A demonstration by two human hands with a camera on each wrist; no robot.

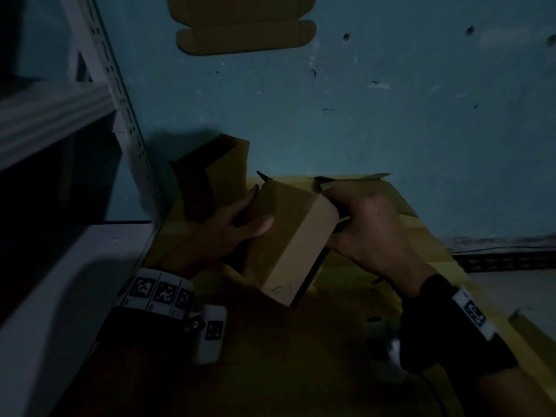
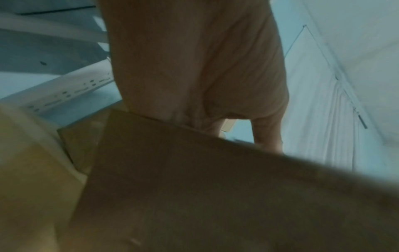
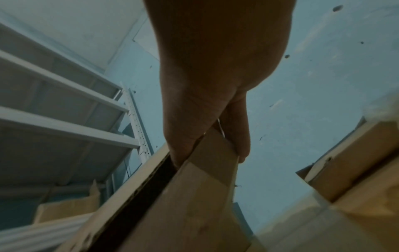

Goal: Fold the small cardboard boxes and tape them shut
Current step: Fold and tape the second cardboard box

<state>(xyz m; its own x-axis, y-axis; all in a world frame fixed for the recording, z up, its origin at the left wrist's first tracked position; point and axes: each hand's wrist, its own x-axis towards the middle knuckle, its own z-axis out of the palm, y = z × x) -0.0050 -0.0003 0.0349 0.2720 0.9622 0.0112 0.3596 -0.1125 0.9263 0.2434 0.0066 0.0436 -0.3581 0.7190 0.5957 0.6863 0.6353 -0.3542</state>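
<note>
Box held up between both hands, one end flap mid-fold.

Box (image 1: 288, 236) lifted clear of the big carton (image 1: 427, 236) below, above its far-left corner, tilted so the paler side faces up and the open end turns toward the right hand (image 1: 370, 233). Right hand pinching a flap (image 3: 218, 160) at that end, thumb on one face and fingers (image 3: 239, 136) on the other, likely to bend it inward along its crease; dark gap beside the flap showing that end not yet closed. Left hand (image 1: 231, 233) wrapped on the opposite side, thumb across the top face, fingers behind, apparently bracing the body so the fold has something to push against. No tape in sight. Another half-formed box (image 1: 216, 173) standing behind, by the shelf post (image 1: 132, 136); flat blank (image 1: 246, 34) farther off on the floor (image 1: 391, 100).
</note>
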